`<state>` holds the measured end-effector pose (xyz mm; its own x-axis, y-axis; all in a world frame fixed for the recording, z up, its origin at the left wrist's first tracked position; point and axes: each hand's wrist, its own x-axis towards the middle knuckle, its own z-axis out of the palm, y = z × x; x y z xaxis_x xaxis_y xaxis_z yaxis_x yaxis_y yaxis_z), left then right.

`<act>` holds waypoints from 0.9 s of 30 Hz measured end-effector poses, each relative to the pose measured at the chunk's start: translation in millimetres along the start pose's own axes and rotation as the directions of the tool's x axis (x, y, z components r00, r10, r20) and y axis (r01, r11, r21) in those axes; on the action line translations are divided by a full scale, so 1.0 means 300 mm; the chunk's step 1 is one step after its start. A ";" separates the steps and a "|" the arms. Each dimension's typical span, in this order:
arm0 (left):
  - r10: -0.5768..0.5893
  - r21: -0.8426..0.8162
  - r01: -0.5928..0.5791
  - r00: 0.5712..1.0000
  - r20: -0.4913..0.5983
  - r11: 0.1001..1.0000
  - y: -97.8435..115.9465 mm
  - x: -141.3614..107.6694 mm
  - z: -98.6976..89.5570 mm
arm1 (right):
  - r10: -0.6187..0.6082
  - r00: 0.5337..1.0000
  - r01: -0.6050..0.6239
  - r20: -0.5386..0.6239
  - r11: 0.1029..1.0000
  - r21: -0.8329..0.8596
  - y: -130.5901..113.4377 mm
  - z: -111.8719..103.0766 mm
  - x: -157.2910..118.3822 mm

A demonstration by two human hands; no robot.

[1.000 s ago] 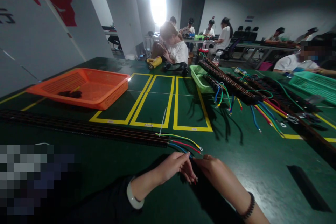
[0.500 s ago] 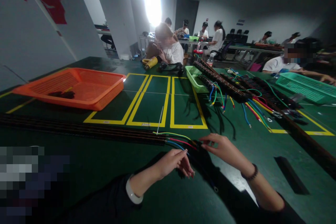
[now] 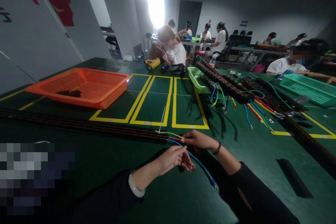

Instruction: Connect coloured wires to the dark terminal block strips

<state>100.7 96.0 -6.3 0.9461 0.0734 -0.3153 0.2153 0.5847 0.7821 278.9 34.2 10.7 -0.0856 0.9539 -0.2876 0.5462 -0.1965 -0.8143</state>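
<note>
A long dark strip [image 3: 105,128] with copper-coloured lines lies across the table, and wires come out of its right end. My right hand [image 3: 201,140] pinches at the red wire [image 3: 174,138], and the yellow-green wire [image 3: 169,133] also runs into its fingers. The wire ends there are hidden. Just below, my left hand [image 3: 174,159] has its thumb apart from loosely curled fingers, with nothing plainly held. Past its thumb runs the blue wire [image 3: 201,165], ending in a ring terminal on the table. A thin white cable tie [image 3: 162,120] sticks up from the strip.
An orange basket [image 3: 115,94] with dark pieces stands at the left. Dark strips with coloured wires [image 3: 223,82] are piled at the right, by two green baskets [image 3: 309,89]. A short black piece [image 3: 294,177] lies at the right. Co-workers [image 3: 173,52] sit beyond.
My right hand has moved left from the wire ends to the red and yellow-green wires. My left hand keeps nearly the same pose. More of the blue wire now shows.
</note>
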 end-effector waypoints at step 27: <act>0.018 -0.445 -0.094 0.985 -0.171 0.891 -0.005 0.031 -0.011 | -0.307 0.920 -0.046 -0.243 0.530 -0.846 -0.108 0.111 -0.010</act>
<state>108.5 98.6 -12.0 0.8944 0.2212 -0.3887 -0.0045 0.8735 0.4867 233.8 30.0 21.1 -0.0443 0.9932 0.1077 0.9990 0.0436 0.0082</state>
